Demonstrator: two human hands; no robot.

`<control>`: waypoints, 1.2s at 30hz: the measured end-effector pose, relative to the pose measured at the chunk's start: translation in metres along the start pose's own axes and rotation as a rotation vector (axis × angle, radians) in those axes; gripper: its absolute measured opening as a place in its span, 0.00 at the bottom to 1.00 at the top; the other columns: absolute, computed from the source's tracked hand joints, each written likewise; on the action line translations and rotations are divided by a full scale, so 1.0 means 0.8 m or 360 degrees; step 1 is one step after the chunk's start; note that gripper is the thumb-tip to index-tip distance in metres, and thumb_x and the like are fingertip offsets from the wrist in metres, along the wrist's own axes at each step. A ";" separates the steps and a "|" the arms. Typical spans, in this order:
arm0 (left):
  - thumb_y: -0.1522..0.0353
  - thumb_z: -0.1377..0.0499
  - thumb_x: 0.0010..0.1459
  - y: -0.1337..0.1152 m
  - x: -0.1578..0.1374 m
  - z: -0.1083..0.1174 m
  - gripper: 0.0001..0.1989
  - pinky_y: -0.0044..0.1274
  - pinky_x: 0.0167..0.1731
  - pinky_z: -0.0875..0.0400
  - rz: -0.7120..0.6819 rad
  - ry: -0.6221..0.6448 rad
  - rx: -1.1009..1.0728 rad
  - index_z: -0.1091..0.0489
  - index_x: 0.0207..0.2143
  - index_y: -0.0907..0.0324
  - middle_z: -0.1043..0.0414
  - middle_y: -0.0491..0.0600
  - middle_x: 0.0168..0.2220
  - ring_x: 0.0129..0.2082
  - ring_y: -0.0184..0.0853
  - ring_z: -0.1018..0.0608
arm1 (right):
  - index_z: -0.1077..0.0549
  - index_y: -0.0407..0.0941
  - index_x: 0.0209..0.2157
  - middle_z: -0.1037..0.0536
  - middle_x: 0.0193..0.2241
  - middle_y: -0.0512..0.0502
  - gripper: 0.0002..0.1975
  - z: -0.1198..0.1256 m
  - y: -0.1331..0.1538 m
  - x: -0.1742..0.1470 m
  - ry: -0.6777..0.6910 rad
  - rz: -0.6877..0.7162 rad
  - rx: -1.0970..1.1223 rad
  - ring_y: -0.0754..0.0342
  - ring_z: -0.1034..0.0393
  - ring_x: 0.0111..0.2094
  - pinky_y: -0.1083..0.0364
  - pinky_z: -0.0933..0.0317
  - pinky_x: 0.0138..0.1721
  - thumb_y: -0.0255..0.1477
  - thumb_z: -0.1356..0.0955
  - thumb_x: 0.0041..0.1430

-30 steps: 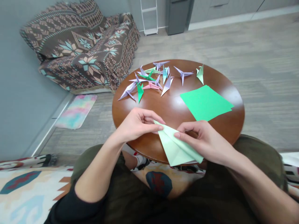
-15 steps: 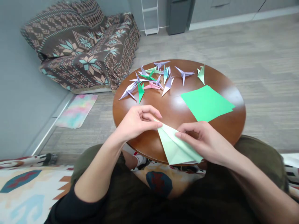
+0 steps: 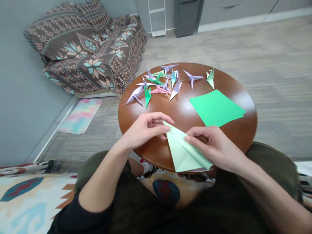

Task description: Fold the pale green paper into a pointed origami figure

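A pale green sheet of origami paper, partly folded, is held over the near edge of the round table. My left hand is at its upper left corner, the thumb on the paper's face and the fingers curled behind. My right hand pinches the right-hand folded edge, thumb on top and fingers mostly hidden behind it. Past the hands lies a small stack of bright green paper sheets. Several folded paper cranes, among them a pink one and a lilac one, are grouped toward the table's far side.
The brown round table stands before my knees. Beyond it on the left is a sofa under a patterned cover, with a pastel mat on the floor. A white rack and a dark grey bin stand at the back.
My left fingers have shifted slightly right and loosened at the paper's corner, whose tip now shows more. My right hand keeps its pinch in nearly the same place.
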State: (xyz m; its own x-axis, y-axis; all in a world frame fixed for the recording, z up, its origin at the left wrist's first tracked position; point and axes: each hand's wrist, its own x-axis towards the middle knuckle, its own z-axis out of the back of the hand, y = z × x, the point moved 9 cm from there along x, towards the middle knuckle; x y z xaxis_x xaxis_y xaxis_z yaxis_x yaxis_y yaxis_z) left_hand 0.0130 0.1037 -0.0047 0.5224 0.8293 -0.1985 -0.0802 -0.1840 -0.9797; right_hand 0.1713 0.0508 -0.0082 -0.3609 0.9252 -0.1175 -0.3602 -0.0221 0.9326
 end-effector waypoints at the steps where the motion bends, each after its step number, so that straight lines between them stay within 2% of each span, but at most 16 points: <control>1: 0.65 0.27 0.53 0.005 0.001 -0.006 0.14 0.21 0.34 0.23 0.0018 0.0027 0.0007 0.20 0.40 0.62 0.18 0.50 0.33 0.31 0.31 0.19 | 0.23 0.42 0.30 0.26 0.24 0.49 0.14 0.000 0.001 0.000 -0.0005 0.0004 0.0022 0.55 0.36 0.27 0.57 0.45 0.26 0.35 0.32 0.67; 5: 0.65 0.25 0.49 0.027 0.005 -0.030 0.14 0.22 0.37 0.25 0.0045 -0.0027 -0.0317 0.20 0.35 0.63 0.18 0.49 0.32 0.32 0.32 0.19 | 0.23 0.43 0.29 0.23 0.24 0.49 0.13 0.003 0.004 0.001 -0.0115 0.0042 0.0066 0.55 0.33 0.27 0.57 0.43 0.27 0.34 0.31 0.66; 8: 0.63 0.24 0.48 0.048 0.004 -0.054 0.18 0.25 0.39 0.24 0.0180 -0.0039 -0.0612 0.19 0.38 0.63 0.17 0.52 0.35 0.33 0.35 0.18 | 0.22 0.43 0.30 0.21 0.27 0.47 0.13 0.011 0.004 0.002 -0.0286 0.0068 0.0103 0.53 0.30 0.29 0.57 0.39 0.30 0.34 0.31 0.66; 10: 0.62 0.25 0.49 0.053 0.001 -0.060 0.18 0.26 0.39 0.24 0.0203 -0.0083 -0.0683 0.18 0.39 0.63 0.17 0.52 0.35 0.32 0.35 0.18 | 0.22 0.43 0.30 0.20 0.28 0.47 0.13 0.016 0.004 0.001 -0.0383 0.0083 0.0136 0.52 0.28 0.30 0.56 0.37 0.31 0.34 0.31 0.67; 13: 0.63 0.25 0.50 0.050 -0.002 -0.052 0.15 0.24 0.36 0.25 0.0144 -0.0205 -0.0582 0.18 0.37 0.63 0.17 0.50 0.32 0.30 0.34 0.20 | 0.22 0.43 0.30 0.20 0.28 0.47 0.13 0.015 0.003 0.000 -0.0410 0.0088 0.0117 0.52 0.28 0.30 0.57 0.38 0.30 0.34 0.31 0.67; 17: 0.61 0.26 0.50 0.048 -0.006 -0.028 0.14 0.22 0.27 0.30 0.0152 -0.0399 -0.0366 0.19 0.30 0.62 0.20 0.47 0.26 0.24 0.31 0.24 | 0.23 0.43 0.30 0.23 0.26 0.49 0.12 -0.001 0.001 0.002 -0.0284 0.0083 0.0105 0.54 0.32 0.27 0.57 0.41 0.27 0.33 0.31 0.67; 20: 0.62 0.26 0.48 0.043 -0.006 -0.020 0.12 0.21 0.25 0.31 0.0151 -0.0416 -0.0338 0.19 0.30 0.61 0.20 0.46 0.27 0.23 0.29 0.25 | 0.23 0.43 0.30 0.24 0.25 0.50 0.13 -0.014 0.000 0.003 -0.0185 0.0082 0.0106 0.55 0.34 0.27 0.57 0.42 0.27 0.33 0.33 0.68; 25: 0.62 0.27 0.48 0.031 -0.007 -0.017 0.12 0.20 0.22 0.37 0.0187 -0.0316 -0.0022 0.21 0.26 0.62 0.25 0.45 0.23 0.21 0.29 0.28 | 0.23 0.43 0.30 0.22 0.27 0.49 0.12 -0.019 0.003 0.006 0.0004 0.0085 0.0032 0.53 0.31 0.29 0.55 0.39 0.32 0.31 0.33 0.67; 29: 0.62 0.31 0.51 0.023 -0.007 -0.030 0.13 0.19 0.21 0.42 0.0173 -0.0131 0.0317 0.23 0.24 0.63 0.30 0.44 0.21 0.21 0.27 0.33 | 0.23 0.44 0.33 0.21 0.29 0.49 0.06 0.004 0.004 0.011 -0.0129 0.0138 0.0151 0.52 0.28 0.33 0.55 0.36 0.38 0.32 0.27 0.62; 31: 0.63 0.33 0.53 0.022 -0.008 -0.038 0.13 0.19 0.22 0.45 0.0159 -0.0029 0.0460 0.24 0.22 0.63 0.34 0.43 0.20 0.22 0.26 0.36 | 0.25 0.44 0.34 0.23 0.28 0.51 0.06 0.008 0.004 0.014 -0.0138 0.0174 0.0175 0.54 0.30 0.32 0.56 0.37 0.36 0.31 0.27 0.61; 36: 0.65 0.37 0.56 0.026 -0.010 -0.051 0.12 0.21 0.23 0.48 0.0129 0.0216 0.0787 0.25 0.23 0.63 0.38 0.42 0.20 0.23 0.27 0.38 | 0.26 0.43 0.31 0.29 0.23 0.54 0.04 -0.013 0.000 0.015 0.0134 0.0178 -0.0073 0.58 0.37 0.25 0.58 0.45 0.28 0.27 0.30 0.62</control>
State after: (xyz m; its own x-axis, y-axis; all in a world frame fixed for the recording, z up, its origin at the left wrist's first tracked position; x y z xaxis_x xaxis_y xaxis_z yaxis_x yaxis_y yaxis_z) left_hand 0.0416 0.0715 -0.0221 0.6006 0.7408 -0.3007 -0.4996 0.0541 -0.8646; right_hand 0.1583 0.0582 -0.0132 -0.4715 0.8808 -0.0435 -0.3518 -0.1426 0.9251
